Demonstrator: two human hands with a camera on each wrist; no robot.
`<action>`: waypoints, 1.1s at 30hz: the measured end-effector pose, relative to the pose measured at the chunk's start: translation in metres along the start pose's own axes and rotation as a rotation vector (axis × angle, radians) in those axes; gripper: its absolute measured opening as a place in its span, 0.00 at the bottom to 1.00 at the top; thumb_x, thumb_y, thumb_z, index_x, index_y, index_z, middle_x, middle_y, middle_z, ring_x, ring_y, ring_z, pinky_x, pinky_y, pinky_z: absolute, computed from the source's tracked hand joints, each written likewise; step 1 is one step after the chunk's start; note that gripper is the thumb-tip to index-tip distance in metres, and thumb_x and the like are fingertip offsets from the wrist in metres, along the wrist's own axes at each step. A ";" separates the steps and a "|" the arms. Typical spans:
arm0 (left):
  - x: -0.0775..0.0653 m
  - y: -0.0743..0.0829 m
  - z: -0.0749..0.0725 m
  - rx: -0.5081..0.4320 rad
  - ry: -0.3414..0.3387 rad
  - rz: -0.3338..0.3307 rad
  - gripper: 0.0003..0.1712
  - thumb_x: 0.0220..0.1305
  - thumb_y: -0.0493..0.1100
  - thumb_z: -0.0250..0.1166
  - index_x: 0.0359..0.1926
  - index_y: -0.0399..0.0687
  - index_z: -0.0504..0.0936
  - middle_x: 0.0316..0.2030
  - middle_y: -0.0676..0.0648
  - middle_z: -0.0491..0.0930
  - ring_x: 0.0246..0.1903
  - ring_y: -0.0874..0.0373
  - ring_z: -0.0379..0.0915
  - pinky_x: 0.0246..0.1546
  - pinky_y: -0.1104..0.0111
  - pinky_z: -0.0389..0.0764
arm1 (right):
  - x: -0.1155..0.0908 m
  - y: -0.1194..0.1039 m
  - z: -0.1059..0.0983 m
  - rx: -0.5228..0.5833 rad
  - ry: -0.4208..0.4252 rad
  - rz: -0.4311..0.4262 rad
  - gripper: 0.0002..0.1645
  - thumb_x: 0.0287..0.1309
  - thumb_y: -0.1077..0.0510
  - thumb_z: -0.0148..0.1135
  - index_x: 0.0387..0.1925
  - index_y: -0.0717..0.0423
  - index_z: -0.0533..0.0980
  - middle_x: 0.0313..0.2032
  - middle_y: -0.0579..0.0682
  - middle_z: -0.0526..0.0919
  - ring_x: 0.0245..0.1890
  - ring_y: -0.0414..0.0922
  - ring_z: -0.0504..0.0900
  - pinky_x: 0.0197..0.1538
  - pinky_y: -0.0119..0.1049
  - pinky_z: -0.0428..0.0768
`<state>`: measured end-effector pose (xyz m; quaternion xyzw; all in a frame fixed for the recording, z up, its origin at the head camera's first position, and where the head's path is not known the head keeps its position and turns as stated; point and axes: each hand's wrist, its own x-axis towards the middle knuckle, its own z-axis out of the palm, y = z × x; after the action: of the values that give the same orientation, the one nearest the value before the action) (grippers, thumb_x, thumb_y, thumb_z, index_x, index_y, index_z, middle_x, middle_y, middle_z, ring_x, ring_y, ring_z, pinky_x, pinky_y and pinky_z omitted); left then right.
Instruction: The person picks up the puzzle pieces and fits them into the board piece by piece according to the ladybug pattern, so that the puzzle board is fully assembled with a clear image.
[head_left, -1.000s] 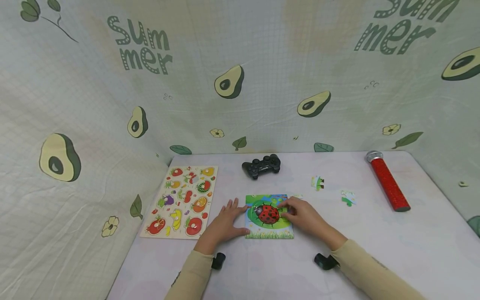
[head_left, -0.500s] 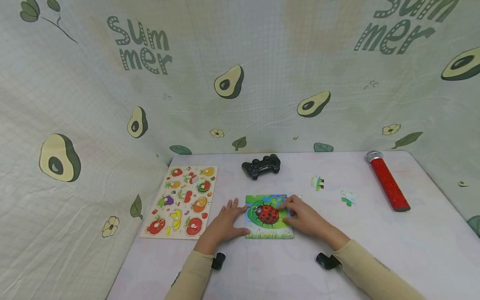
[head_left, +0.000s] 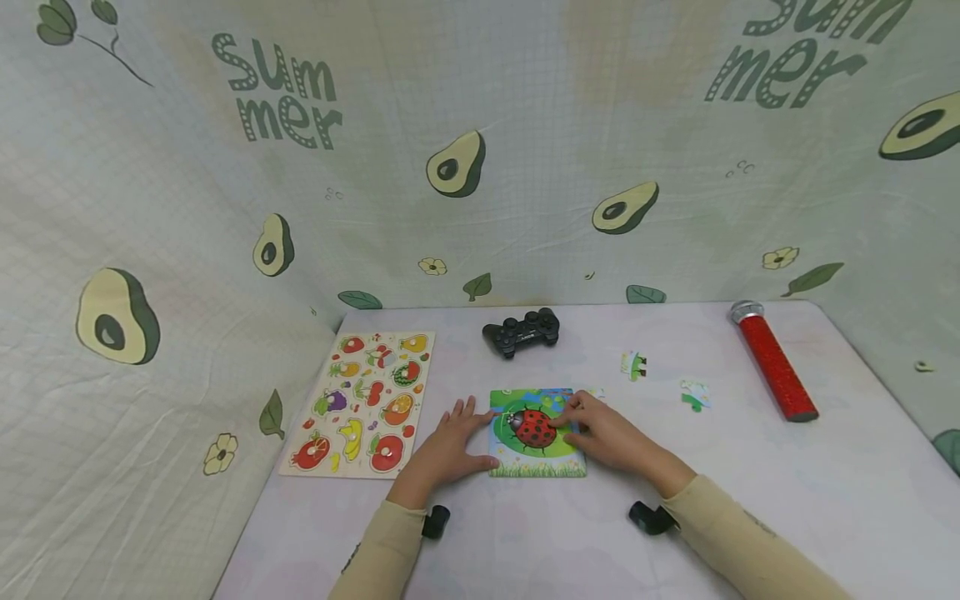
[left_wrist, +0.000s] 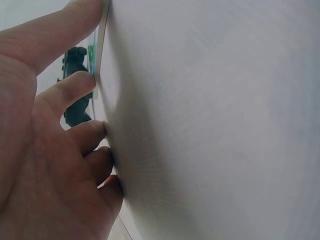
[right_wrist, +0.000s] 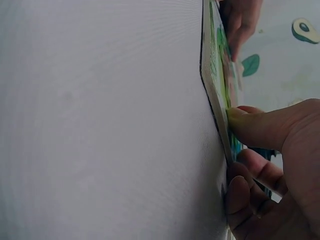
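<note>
A square ladybug jigsaw puzzle (head_left: 525,465) lies flat in the middle of the table, between both hands. My left hand (head_left: 450,446) rests beside it with fingers spread. Its thumb and index finger touch the left edge, as the left wrist view also shows. From the right, my right hand (head_left: 611,435) reaches over the puzzle. Its thumb and bent index finger pinch a puzzle piece (head_left: 561,430) at the ladybug's rear, and the fingertips cover much of it. In the right wrist view the thumb (right_wrist: 245,122) lies against the picture side, with other fingers curled at the board's edge.
Loose puzzle pieces (head_left: 634,365) lie behind and right, one (head_left: 694,395) farther right, another (head_left: 596,392) partly behind the right hand. A black game controller (head_left: 522,331) sits at the back, a fruit board (head_left: 360,392) left, a red glittery tube with silver end (head_left: 776,364) right.
My right thumb and index finger have shifted slightly on the puzzle near the ladybug's rear. The left hand stays at the left edge.
</note>
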<state>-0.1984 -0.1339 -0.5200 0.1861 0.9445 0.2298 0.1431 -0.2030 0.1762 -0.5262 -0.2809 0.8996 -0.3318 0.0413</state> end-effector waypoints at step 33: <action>0.000 -0.001 0.000 0.001 0.000 -0.004 0.47 0.58 0.61 0.74 0.76 0.59 0.67 0.79 0.40 0.49 0.79 0.43 0.38 0.78 0.49 0.47 | -0.012 0.003 -0.006 0.076 0.047 0.043 0.17 0.65 0.60 0.67 0.55 0.50 0.84 0.45 0.45 0.73 0.36 0.36 0.71 0.39 0.31 0.77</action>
<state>-0.1986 -0.1344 -0.5207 0.1843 0.9450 0.2288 0.1436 -0.1959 0.1878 -0.5253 -0.2520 0.8928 -0.3714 0.0377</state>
